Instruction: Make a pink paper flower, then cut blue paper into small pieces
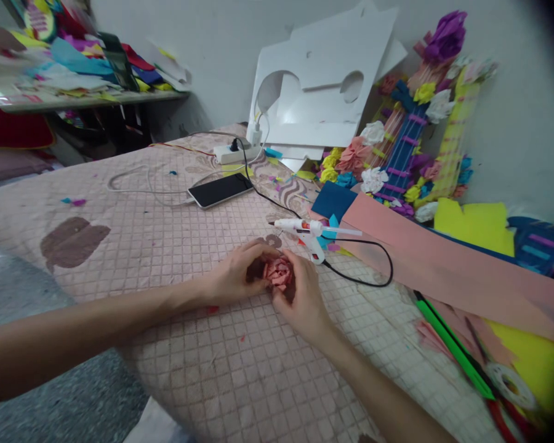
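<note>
Between my two hands sits a pink paper flower, its crinkled petals bunched in a round. My left hand curves around its left side, thumb and fingers closed on the petals. From the right, my right hand grips the flower with its fingers bent round the edge. The underside of the flower is hidden. Just beyond my hands a white hot glue gun lies on its side, a clear glue stick poking out of its back and its nozzle pointing left.
A phone on a cable lies near a power strip. To the right are pink paper, a green cutter, scissors and a tape roll. Flower-trimmed paper guitars and white cut-out boards lean against the wall.
</note>
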`<action>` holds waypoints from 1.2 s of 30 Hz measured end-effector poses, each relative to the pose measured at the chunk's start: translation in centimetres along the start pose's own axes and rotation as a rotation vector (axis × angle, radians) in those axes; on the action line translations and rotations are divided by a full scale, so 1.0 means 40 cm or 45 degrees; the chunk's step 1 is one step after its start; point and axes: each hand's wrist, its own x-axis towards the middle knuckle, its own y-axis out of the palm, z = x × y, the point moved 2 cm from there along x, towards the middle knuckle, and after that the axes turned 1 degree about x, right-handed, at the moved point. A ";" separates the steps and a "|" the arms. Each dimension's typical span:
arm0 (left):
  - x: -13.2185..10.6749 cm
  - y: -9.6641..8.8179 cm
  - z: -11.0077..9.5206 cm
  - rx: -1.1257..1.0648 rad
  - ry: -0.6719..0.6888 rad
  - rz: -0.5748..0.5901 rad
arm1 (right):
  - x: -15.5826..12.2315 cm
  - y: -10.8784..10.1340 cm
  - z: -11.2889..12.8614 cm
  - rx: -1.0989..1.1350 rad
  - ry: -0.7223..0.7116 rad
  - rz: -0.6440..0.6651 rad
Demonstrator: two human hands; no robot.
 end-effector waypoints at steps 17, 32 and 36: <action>-0.012 -0.021 -0.016 -0.092 -0.157 -0.023 | -0.001 0.000 0.000 0.001 0.000 -0.011; -0.021 0.005 -0.013 0.293 -0.138 -0.105 | 0.000 0.000 -0.002 -0.006 0.006 0.023; -0.024 0.005 -0.008 0.246 -0.121 -0.109 | 0.000 -0.001 -0.001 -0.005 0.000 0.013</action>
